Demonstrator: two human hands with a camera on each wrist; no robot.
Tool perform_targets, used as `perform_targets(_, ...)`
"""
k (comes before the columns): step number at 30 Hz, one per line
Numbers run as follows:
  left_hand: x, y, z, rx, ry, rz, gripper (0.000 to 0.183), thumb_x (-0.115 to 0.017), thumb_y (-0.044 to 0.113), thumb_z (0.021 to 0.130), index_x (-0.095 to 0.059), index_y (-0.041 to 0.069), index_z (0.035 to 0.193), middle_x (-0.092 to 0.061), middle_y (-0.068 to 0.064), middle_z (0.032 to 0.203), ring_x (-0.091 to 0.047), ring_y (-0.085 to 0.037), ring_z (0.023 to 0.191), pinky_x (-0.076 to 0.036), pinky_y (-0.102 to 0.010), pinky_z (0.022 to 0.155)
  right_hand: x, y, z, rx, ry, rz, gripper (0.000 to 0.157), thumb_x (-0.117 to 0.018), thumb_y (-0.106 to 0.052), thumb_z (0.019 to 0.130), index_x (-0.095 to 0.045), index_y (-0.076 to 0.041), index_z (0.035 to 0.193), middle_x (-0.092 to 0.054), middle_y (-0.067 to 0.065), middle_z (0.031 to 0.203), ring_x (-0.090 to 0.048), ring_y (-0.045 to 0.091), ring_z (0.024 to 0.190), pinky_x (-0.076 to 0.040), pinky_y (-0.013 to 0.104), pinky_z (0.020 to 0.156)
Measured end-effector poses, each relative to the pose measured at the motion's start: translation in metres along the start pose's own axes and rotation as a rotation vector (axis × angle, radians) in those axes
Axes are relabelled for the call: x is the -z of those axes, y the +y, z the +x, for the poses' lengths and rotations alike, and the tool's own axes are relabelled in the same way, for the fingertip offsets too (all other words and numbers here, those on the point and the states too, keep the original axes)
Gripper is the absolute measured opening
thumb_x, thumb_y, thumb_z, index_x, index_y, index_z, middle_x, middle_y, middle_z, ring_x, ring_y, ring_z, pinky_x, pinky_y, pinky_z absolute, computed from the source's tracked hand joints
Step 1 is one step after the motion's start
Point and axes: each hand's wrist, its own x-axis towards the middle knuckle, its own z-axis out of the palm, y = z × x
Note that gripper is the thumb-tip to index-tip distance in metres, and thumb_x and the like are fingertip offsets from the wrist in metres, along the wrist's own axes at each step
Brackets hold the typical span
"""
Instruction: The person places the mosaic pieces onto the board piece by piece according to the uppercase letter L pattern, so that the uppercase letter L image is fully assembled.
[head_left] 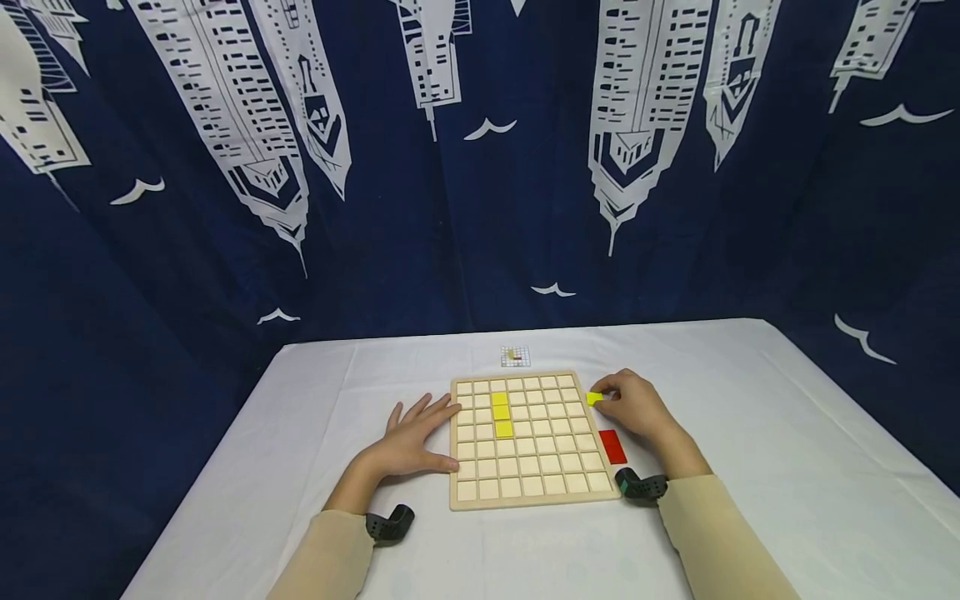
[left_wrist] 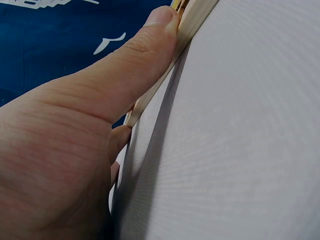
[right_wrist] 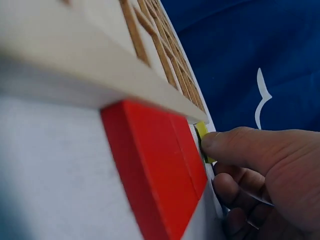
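A wooden grid board (head_left: 534, 502) lies flat, with three yellow tiles (head_left: 501, 412) in a line down its third column from the left. My left hand (head_left: 408, 442) rests at the board's left edge, fingers spread and straight; in the left wrist view the thumb (left_wrist: 145, 45) touches the frame's rim. Just off the board's right edge, my right hand (head_left: 633, 404) pinches a yellow square tile (head_left: 594, 398) between thumb and fingers. In the right wrist view that yellow tile (right_wrist: 202, 131) shows beyond the red tiles (right_wrist: 160, 160), partly hidden by the thumb.
The red tiles (head_left: 612, 447) lie against the board's right side, close to the right wrist. Behind the board is a small printed card (head_left: 515, 357) with a coloured grid pattern. A white cloth (head_left: 300, 450) covers the table, and a dark blue curtain (head_left: 450, 208) hangs behind.
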Motion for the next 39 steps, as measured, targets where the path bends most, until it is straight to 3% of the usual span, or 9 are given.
perform_targets(9, -0.001, -0.002, 0.001, -0.006, 0.000, -0.002, 0.098, -0.081, 0.058, 0.072, -0.038, 0.028, 0.155, -0.021, -0.001, 0.169, -0.005, -0.034, 0.158, 0.011, -0.067, 0.121, 0.006, -0.001, 0.000, 0.032, -0.042, 0.021, 0.020, -0.071, -0.012, 0.087, -0.073, -0.003, 0.105, -0.067, 0.015, 0.108, -0.054, 0.021, 0.085, -0.046, 0.031, 0.075)
perform_targets(16, -0.002, -0.004, 0.000, -0.009, -0.011, -0.003, 0.099, -0.080, 0.060, 0.071, -0.037, 0.029, 0.155, -0.020, 0.001, 0.169, -0.005, -0.033, 0.158, 0.011, -0.065, 0.122, 0.010, -0.006, -0.001, 0.061, -0.080, 0.073, 0.021, -0.072, -0.014, 0.088, -0.073, -0.006, 0.107, -0.067, 0.013, 0.109, -0.060, 0.024, 0.092, -0.052, 0.037, 0.083)
perform_targets(26, -0.001, -0.003, 0.001, -0.003, -0.008, 0.001, 0.099, -0.080, 0.060, 0.072, -0.037, 0.027, 0.155, -0.020, -0.001, 0.169, -0.005, -0.034, 0.158, 0.011, -0.066, 0.121, 0.012, -0.029, 0.000, 0.133, -0.120, 0.156, 0.022, -0.073, -0.016, 0.089, -0.071, -0.008, 0.110, -0.068, 0.012, 0.107, -0.058, 0.018, 0.082, -0.051, 0.027, 0.068)
perform_targets(33, -0.001, -0.003, 0.001, -0.004, -0.010, -0.003, 0.098, -0.080, 0.060, 0.072, -0.038, 0.028, 0.155, -0.020, -0.001, 0.169, -0.005, -0.034, 0.158, 0.011, -0.066, 0.121, 0.014, -0.045, -0.003, 0.210, -0.106, 0.145, 0.022, -0.075, -0.013, 0.087, -0.072, -0.009, 0.109, -0.069, 0.009, 0.106, -0.057, 0.018, 0.084, -0.051, 0.029, 0.072)
perform_targets(39, -0.001, -0.003, 0.001, -0.006, -0.011, -0.001, 0.098, -0.080, 0.059, 0.072, -0.037, 0.028, 0.155, -0.019, -0.001, 0.169, -0.005, -0.034, 0.158, 0.011, -0.066, 0.121, 0.009, -0.057, -0.005, 0.244, -0.147, 0.143, 0.023, -0.075, -0.011, 0.087, -0.072, -0.009, 0.110, -0.068, 0.007, 0.104, -0.057, 0.017, 0.082, -0.050, 0.027, 0.072)
